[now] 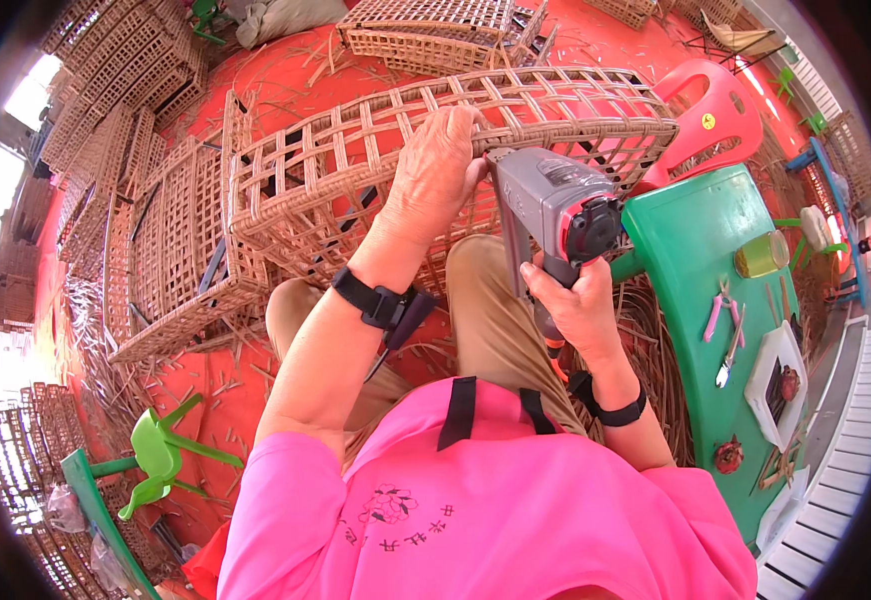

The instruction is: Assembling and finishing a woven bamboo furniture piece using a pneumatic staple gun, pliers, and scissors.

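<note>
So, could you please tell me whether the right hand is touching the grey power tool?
Touching: the head view shows the right hand wrapped around the grey power tool, below its bulky body.

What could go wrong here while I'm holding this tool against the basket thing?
Your left hand grips the rim of the woven frame right beside the nose of the power tool, so a slip might hurt your fingers.

Only your right hand holds the tool, so it could twist or kick.

Loose strips litter the red floor, so you might trip when standing up.
</note>
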Action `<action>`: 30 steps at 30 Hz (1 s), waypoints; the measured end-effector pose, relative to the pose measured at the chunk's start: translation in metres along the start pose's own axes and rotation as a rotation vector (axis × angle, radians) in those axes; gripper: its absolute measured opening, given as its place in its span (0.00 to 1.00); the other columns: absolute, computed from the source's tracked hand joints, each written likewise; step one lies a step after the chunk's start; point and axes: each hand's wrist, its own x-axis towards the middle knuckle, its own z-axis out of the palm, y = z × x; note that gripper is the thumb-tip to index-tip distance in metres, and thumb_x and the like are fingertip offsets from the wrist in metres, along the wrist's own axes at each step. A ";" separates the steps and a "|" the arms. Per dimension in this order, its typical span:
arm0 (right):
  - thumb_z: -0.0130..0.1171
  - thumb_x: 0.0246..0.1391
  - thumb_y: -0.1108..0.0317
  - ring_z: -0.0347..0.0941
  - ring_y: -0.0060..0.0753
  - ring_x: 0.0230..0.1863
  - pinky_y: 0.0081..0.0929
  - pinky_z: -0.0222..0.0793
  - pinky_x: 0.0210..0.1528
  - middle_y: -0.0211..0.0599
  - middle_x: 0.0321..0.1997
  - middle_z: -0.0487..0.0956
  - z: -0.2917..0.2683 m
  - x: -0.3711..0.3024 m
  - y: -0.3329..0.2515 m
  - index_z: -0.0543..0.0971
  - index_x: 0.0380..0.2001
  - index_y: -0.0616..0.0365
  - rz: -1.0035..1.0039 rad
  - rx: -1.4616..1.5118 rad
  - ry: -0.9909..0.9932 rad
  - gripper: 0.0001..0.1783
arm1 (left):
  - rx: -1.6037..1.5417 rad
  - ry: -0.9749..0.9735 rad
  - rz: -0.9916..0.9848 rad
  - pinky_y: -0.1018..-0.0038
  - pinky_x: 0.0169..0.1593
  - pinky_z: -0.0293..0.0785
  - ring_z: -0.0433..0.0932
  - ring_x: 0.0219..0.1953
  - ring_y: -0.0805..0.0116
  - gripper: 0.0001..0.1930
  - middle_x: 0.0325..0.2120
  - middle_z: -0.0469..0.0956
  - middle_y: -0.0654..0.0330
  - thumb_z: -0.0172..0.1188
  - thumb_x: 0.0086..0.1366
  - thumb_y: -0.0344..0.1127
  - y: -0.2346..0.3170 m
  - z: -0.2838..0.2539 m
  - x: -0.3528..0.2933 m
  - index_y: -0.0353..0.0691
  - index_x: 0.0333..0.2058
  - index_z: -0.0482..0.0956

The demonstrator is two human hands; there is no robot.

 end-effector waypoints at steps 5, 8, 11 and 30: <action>0.68 0.48 0.73 0.70 0.17 0.28 0.22 0.69 0.33 0.25 0.26 0.77 -0.004 0.004 0.009 0.78 0.30 0.62 -0.029 -0.040 -0.008 0.08 | -0.027 -0.020 0.001 0.63 0.48 0.74 0.78 0.45 0.54 0.25 0.40 0.76 0.53 0.67 0.49 0.22 -0.007 -0.001 -0.002 0.38 0.46 0.69; 0.69 0.47 0.73 0.70 0.17 0.28 0.23 0.69 0.33 0.26 0.26 0.78 -0.008 0.005 0.017 0.78 0.30 0.62 0.025 0.079 -0.026 0.09 | -0.063 -0.036 -0.026 0.64 0.48 0.74 0.78 0.45 0.55 0.24 0.40 0.76 0.53 0.66 0.49 0.22 -0.006 -0.001 0.000 0.39 0.45 0.69; 0.69 0.46 0.73 0.71 0.18 0.27 0.24 0.70 0.32 0.26 0.26 0.79 -0.005 0.006 0.029 0.78 0.30 0.62 -0.159 0.059 0.017 0.10 | -0.015 -0.029 -0.048 0.64 0.47 0.74 0.78 0.45 0.55 0.23 0.40 0.76 0.54 0.66 0.49 0.22 -0.003 0.004 0.000 0.39 0.45 0.70; 0.69 0.47 0.74 0.77 0.27 0.41 0.28 0.72 0.46 0.33 0.39 0.81 0.004 0.012 0.076 0.79 0.41 0.62 -0.275 0.027 -0.056 0.16 | 0.047 0.041 -0.081 0.62 0.46 0.74 0.79 0.44 0.56 0.24 0.38 0.77 0.54 0.65 0.50 0.21 0.001 0.011 0.000 0.41 0.46 0.69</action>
